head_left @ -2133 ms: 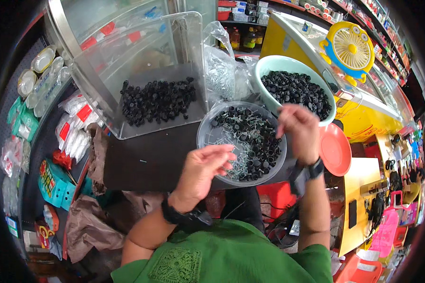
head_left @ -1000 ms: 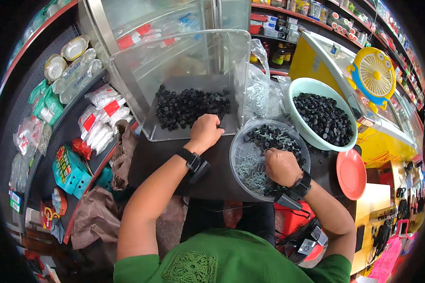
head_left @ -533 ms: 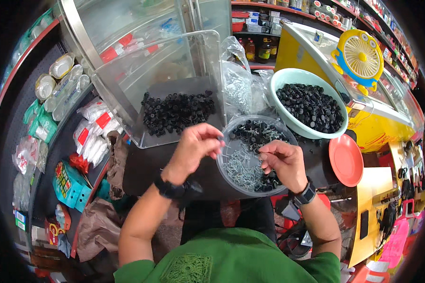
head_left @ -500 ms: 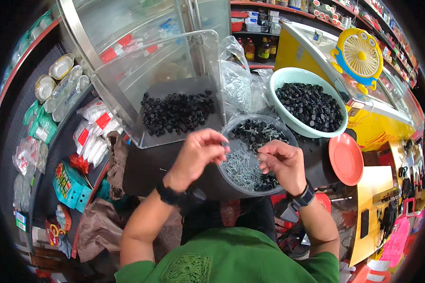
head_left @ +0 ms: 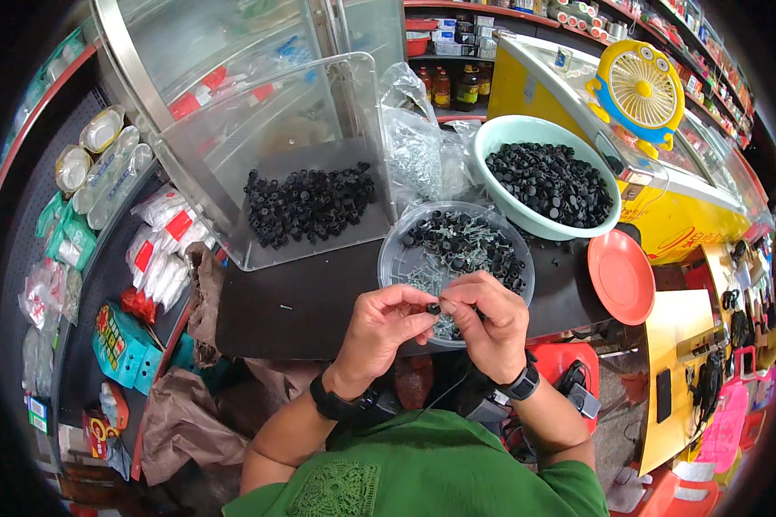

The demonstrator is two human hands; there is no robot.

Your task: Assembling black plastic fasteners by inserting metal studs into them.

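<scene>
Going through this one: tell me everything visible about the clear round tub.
The clear round tub looks like see-through plastic, open-topped with a thin rim. It stands upright on the dark tabletop, holding black caps mostly toward the back and right, mixed with silvery screws. The left hand and right hand hide part of its near side; whether they touch it is unclear.

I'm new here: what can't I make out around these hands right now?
All in the head view:
Right hand: its own fingers hide whether it grips anything.
Small black piece at the left hand: tiny, its shape partly covered by fingers.
Clear round tub: both hands cover part of its near side.
Clear plastic bag: crinkled plastic blurs the pieces inside.
Thin sliver on the dark table: too small to identify.
</scene>
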